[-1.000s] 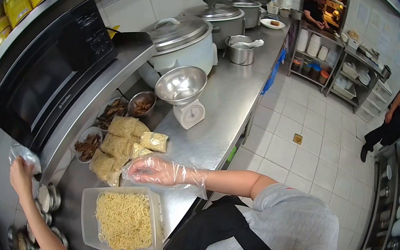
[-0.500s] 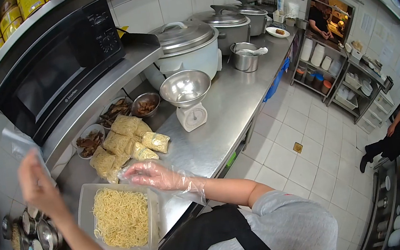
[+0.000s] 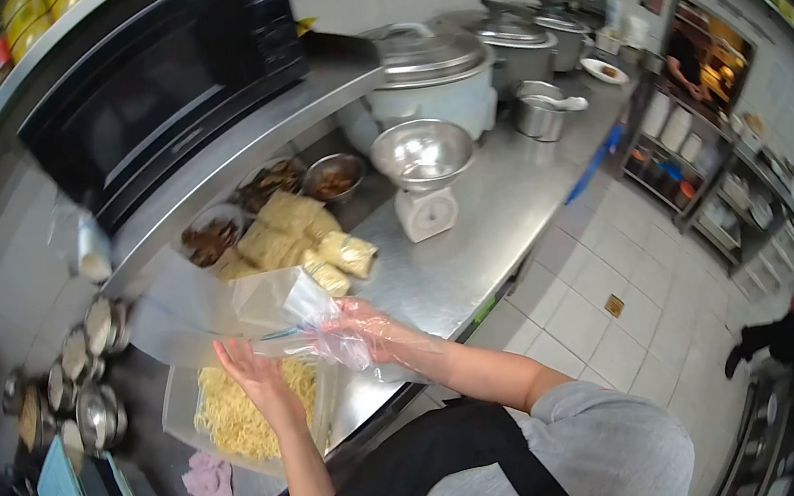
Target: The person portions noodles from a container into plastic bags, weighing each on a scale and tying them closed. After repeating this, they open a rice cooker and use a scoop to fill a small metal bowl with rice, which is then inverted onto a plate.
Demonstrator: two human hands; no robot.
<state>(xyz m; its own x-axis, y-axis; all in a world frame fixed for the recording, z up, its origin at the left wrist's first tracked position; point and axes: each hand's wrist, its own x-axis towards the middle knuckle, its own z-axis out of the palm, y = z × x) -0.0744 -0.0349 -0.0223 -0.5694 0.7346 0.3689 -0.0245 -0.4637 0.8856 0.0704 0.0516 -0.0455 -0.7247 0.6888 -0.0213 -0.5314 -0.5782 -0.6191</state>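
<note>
Item: clear bag (image 3: 275,309), thin plastic, held in the air between both hands, just above the near end of the noodle tub (image 3: 177,407) on the steel worktop (image 3: 476,238). Left hand (image 3: 252,379): bare, palm up and fingers spread, under the bag's lower edge and touching it; whether it pinches the film cannot be told. Right hand (image 3: 372,326): in a loose clear glove, fingers partly curled, at the bag's right side and seemingly gripping the film, though blur hides the pinch. Handling note: the film looks limp and clingy, so opening it well probably means rubbing the two layers apart at the mouth with the fingertips, keeping the mouth upward and over the tub so that nothing falls on the worktop. Pose: both forearms reach forward from the body, elbows bent, wrists close together; the left arm rises steeply from below, the right comes in from the right side. Surroundings: filled noodle bags (image 3: 306,245) piled beyond the tub; a scale (image 3: 422,169) with a steel bowl further right; a pink cloth (image 3: 209,478) by the tub's near corner; a microwave (image 3: 165,88) on the shelf above.
</note>
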